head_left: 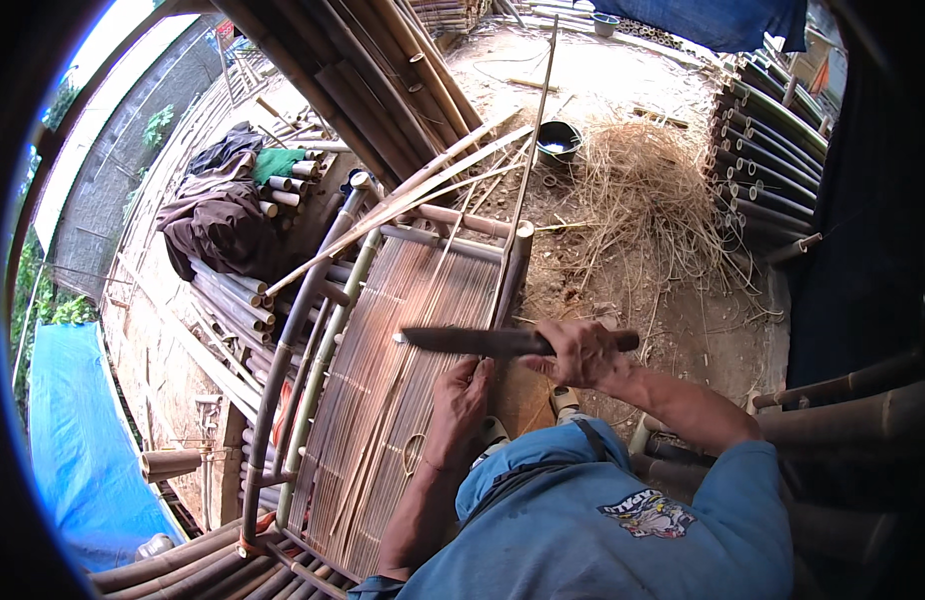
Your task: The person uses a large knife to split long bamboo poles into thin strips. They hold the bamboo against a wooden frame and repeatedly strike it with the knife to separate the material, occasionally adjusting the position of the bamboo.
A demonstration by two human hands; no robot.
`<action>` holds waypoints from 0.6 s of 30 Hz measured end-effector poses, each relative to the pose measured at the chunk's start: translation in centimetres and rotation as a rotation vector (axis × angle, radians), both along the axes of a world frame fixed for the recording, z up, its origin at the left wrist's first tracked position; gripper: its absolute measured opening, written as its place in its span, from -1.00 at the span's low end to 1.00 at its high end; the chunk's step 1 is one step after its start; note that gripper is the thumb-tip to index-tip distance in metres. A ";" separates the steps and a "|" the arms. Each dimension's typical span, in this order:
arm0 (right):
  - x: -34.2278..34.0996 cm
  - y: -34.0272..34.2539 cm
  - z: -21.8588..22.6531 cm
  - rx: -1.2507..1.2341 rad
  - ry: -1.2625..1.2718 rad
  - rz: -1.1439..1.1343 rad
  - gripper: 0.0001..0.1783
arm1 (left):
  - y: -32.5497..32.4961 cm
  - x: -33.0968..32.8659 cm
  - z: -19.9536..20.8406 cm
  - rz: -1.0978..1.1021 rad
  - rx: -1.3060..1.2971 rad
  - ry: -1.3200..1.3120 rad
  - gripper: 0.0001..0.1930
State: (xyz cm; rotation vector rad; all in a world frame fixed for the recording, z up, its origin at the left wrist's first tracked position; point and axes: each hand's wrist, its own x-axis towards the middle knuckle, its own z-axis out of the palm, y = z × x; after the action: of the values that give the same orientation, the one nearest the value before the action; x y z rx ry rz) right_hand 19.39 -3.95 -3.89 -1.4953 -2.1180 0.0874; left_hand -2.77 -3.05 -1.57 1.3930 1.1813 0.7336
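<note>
My right hand [581, 352] is wrapped round the handle of a large machete [473, 342]. Its broad dark blade points left, lying nearly level over the edge of a bamboo bench [343, 410]. Just below the blade, my left hand [461, 400] is closed, with thumb and fingers pinching a long thin bamboo strip [528, 170]. This strip runs away from me, past the bench's far corner post. The blade crosses it close to my left fingertips; whether the edge touches it I cannot tell. Several pale split strips [413, 200] lie across the bench's far end.
A pile of curly bamboo shavings [648, 185] covers the ground at far right, beside a dark bucket [558, 143]. Stacked bamboo poles [768, 150] stand beyond it. Dark cloths [223, 215] lie over more poles at left. A blue tarp [88, 430] is at the left edge.
</note>
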 end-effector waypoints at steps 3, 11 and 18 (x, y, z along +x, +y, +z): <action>1.7 2.4 0.0 -0.297 0.333 -0.170 -0.40 | -0.6 -0.1 0.6 0.008 -0.022 0.076 -0.69; 2.8 3.0 -0.4 0.034 0.093 0.030 -0.36 | -0.9 -0.3 0.2 -0.017 -0.046 0.069 -0.69; 1.8 1.3 0.4 -0.053 0.113 0.076 -0.48 | -0.7 0.1 0.8 -0.076 -0.181 0.055 -0.71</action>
State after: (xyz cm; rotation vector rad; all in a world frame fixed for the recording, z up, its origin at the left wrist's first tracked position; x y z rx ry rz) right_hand 21.21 -2.70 -3.47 -1.4056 -2.0961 0.2511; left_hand -2.65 -3.75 -0.81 1.3055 1.2001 0.5246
